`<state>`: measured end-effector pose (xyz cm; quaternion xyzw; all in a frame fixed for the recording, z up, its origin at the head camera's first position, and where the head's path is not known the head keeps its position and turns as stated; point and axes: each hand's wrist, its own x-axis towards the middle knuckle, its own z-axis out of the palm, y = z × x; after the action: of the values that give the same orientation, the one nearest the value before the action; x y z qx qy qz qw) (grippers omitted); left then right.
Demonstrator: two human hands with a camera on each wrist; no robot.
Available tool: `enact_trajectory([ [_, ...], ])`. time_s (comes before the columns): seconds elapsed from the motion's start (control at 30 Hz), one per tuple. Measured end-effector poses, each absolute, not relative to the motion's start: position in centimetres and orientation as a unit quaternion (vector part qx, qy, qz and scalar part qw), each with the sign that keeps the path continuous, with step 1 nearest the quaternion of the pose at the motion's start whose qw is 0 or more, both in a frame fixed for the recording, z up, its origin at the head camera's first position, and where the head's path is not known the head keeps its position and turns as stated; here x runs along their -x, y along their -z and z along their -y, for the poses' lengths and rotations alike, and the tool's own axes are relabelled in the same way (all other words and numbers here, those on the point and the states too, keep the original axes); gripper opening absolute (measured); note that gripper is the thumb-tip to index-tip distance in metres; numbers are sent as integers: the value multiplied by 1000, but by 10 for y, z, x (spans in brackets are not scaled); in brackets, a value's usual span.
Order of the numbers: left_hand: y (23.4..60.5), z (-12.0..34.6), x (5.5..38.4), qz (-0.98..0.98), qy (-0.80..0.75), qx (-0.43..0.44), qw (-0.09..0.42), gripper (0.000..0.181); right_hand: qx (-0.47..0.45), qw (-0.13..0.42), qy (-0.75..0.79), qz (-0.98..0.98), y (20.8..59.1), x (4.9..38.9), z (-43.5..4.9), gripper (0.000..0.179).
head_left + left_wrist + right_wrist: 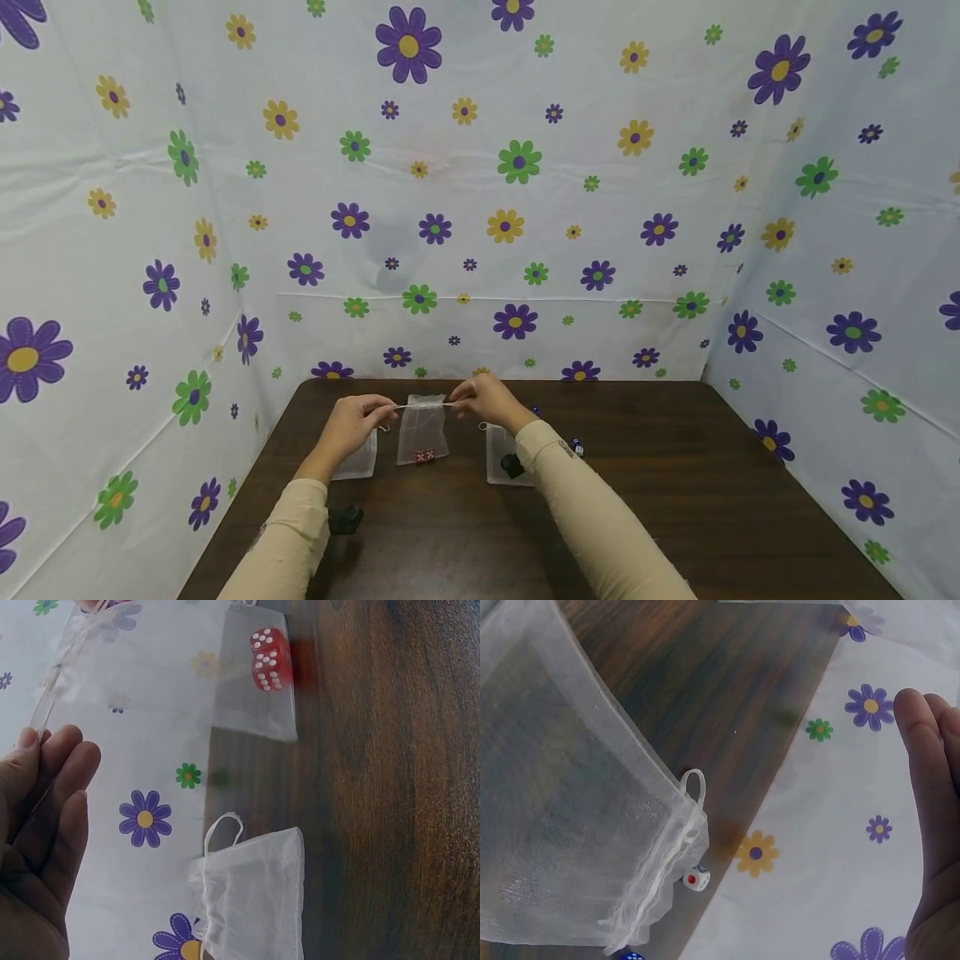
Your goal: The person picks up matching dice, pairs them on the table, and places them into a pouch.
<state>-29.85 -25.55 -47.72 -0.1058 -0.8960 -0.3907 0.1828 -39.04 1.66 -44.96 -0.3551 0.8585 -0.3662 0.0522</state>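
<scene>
Between both hands hangs a sheer white drawstring bag [422,427] with red dice [424,456] at its bottom; their white pips show through the mesh in the left wrist view. My left hand [351,429] pinches the drawstring at the bag's left side between thumb and fingers. On the other side my right hand [491,402] pinches the opposite end, and the string runs taut across the bag's top. In the right wrist view only part of the right hand [934,802] shows, its fingertips cut off at the edge.
A second mesh bag [259,896] lies left on the dark wooden table [675,500], partly behind the left hand. Another mesh bag [562,787] lies right, under the right forearm. Beside it are a white die [697,878] and a blue die [632,956]. Flowered cloth [465,183] surrounds the table.
</scene>
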Motion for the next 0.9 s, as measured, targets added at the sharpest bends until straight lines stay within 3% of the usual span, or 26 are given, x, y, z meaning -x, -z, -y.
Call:
enact_trajectory([
  [0.3,478,258,297,893,391,116,192,12,363,91,393,-840,444,392,-27,16],
  [0.63,468,261,292,875,446,140,124,19,371,205,437,-794,431,389,-43,14],
  [0.9,470,262,293,845,507,147,81,18,375,229,428,-790,427,389,-48,12],
])
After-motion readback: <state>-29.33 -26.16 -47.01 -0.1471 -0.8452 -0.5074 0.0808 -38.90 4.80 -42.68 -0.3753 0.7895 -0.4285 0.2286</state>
